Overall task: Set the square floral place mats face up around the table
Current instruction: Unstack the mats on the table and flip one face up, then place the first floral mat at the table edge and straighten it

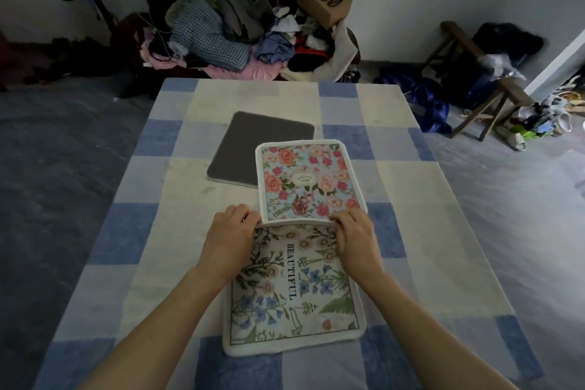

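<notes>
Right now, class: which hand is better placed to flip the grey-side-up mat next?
Probably left. The left hand sits nearer the grey-side-up mat, which lies far-left; the right hand would cross the pink floral mat.

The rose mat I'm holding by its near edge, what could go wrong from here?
1. The rose mat overlaps the grey-backed mat; dragging it may shift that one.
2. Both hands, left hand and right hand, also rest on the BEAUTIFUL mat, so it could slide too.
3. The grey-backed mat lies face down, easily forgotten.
</notes>
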